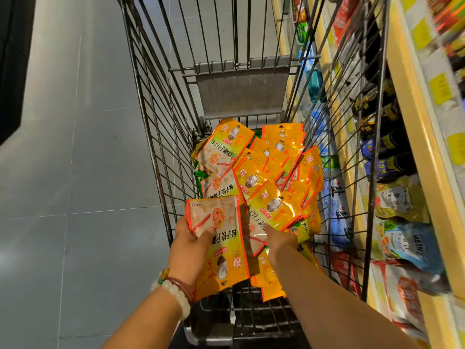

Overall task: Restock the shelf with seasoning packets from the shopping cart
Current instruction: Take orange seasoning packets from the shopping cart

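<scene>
A wire shopping cart [161,137] holds a heap of yellow-orange seasoning packets [276,167] on its floor. My left hand [188,245] grips a small stack of the same packets [221,248], held above the cart's near end. My right hand [279,241] reaches down into the heap, fingers tucked under a packet [274,210] at its near edge; how the fingers close is hidden by the packets. The shelf [422,152] runs along the cart's right side.
The shelf tiers carry bottles [392,142], sauce pouches [412,245] and salt bags [339,212], seen through the cart's right wall. A grey flap [241,94] stands at the cart's far end. Grey tiled floor [75,172] lies to the left.
</scene>
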